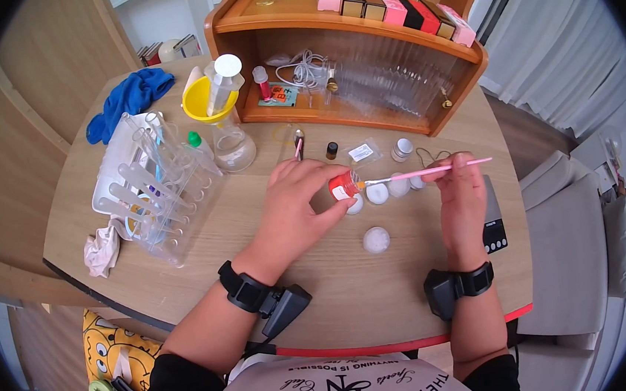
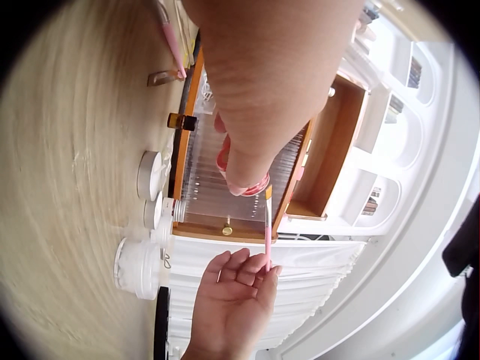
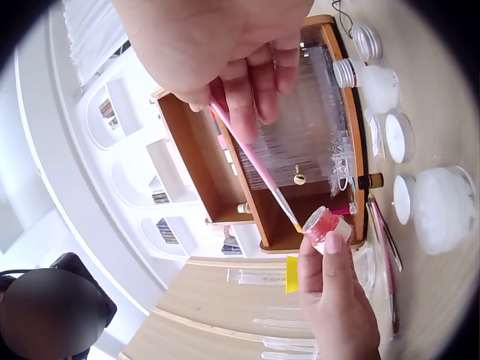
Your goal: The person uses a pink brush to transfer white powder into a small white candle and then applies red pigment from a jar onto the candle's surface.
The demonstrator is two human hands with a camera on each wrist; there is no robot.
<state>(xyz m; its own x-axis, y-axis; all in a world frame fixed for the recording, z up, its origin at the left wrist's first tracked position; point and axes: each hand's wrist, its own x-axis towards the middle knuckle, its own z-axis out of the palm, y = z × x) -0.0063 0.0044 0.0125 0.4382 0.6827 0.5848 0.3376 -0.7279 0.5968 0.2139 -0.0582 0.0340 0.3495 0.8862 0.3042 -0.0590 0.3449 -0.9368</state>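
Note:
My left hand [image 1: 295, 201] grips a small clear jar [image 1: 342, 186] with red contents and a white label, tipped so its mouth faces right. Between thumb and fingers, my right hand [image 1: 464, 201] pinches a pink-handled paintbrush [image 1: 451, 169]. The brush's orange-tan bristles [image 3: 298, 228] are right at the jar's mouth in the right wrist view. Both hands are above the table. Below them stand white tealight candles [image 1: 378, 193] and a round tub of white material [image 1: 376, 240].
At the left is a rack of test tubes [image 1: 168, 201], near a flask [image 1: 234, 149] with a yellow funnel [image 1: 200, 101]. A wooden cabinet [image 1: 362, 79] closes off the back. By the right wrist lies a black scale [image 1: 494, 233]; a small dark bottle [image 1: 332, 150] stands behind the jar.

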